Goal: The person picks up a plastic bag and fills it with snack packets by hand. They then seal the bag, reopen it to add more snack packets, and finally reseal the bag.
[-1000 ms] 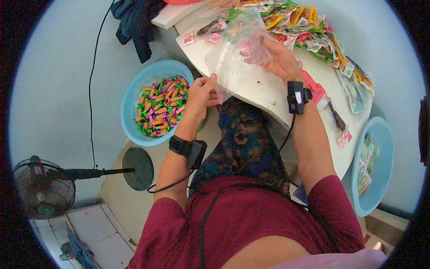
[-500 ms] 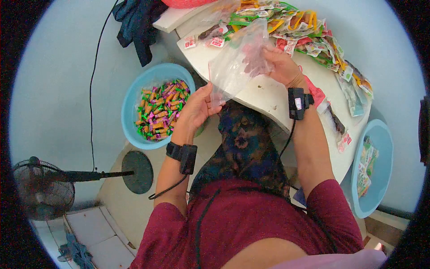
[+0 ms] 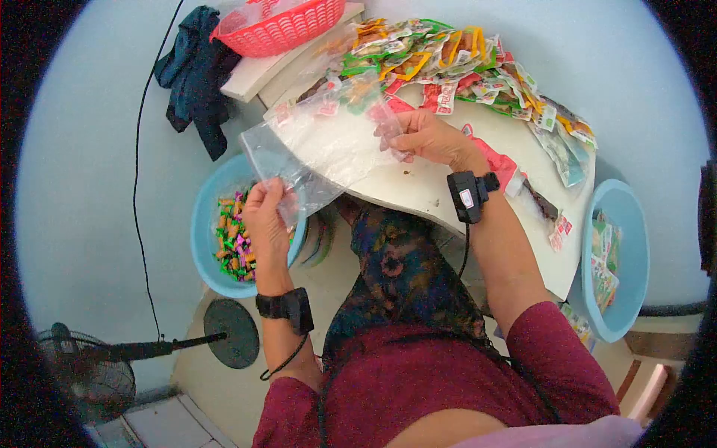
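Observation:
A clear plastic bag [image 3: 317, 142] is stretched between my two hands, over the near left edge of the white table [image 3: 441, 183]. My left hand [image 3: 269, 213] pinches its lower left edge above a blue basin [image 3: 200, 243] of wrapped candies [image 3: 233, 250] in green, purple and orange. At the bag's right end, my right hand [image 3: 429, 138] grips the film, fingers closed. The bag looks flat, with nothing visible inside it. Part of the candy is hidden behind my left hand and forearm.
Packaged snacks [image 3: 448, 56] are heaped along the table's back edge. A red basket [image 3: 284, 28] stands at the back left, dark cloth [image 3: 198, 75] hanging beside it. Another blue basin [image 3: 635, 261] with packets is at the right. A fan [image 3: 89, 373] stands at the lower left.
Both hands have shifted left with the bag. It is now spread wider, its left part over the candy basin. The view has moved, showing more of the red basket.

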A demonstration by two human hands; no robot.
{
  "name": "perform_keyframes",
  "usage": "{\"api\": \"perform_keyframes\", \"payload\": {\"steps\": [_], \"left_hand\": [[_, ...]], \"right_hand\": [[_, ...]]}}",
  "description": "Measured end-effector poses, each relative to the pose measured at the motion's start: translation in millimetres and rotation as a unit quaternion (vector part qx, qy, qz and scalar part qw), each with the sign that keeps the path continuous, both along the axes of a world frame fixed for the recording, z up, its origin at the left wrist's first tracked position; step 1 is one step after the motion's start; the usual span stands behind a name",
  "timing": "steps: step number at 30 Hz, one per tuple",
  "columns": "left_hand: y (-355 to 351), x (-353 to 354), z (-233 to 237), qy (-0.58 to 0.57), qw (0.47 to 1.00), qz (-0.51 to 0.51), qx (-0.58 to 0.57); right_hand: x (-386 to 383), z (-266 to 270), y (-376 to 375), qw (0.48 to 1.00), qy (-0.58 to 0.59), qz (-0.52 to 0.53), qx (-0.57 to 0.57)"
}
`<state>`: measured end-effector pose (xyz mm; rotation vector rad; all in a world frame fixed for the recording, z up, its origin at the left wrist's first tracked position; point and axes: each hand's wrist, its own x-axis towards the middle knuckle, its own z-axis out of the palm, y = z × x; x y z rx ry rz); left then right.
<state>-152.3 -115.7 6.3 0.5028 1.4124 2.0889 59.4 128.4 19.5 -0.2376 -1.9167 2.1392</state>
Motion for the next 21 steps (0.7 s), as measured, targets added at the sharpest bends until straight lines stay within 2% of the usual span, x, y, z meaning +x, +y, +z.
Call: {"api": "perform_keyframes", "payload": {"steps": [3, 7, 10, 16, 21], "left_hand": [[-1, -1, 10, 0.061, 0.998, 0.014, 0.01], [-1, 6, 20, 0.075, 0.997, 0.027, 0.01], [-1, 10, 27, 0.109, 0.993, 0.04, 0.008], [0, 21, 47, 0.138, 0.988, 0.062, 0.038], [-8, 48, 95, 0.267, 0.954, 0.137, -0.015]], "right_hand": [[0, 2, -3, 0.999, -0.013, -0.039, -0.007], [0, 4, -6, 0.99, -0.025, -0.136, 0.015], [0, 1, 2, 0.991, 0.016, -0.119, -0.062], [-4, -4, 3, 0.986, 0.034, -0.137, -0.085], [-4, -2, 2, 0.982, 0.032, -0.17, -0.082]]}}
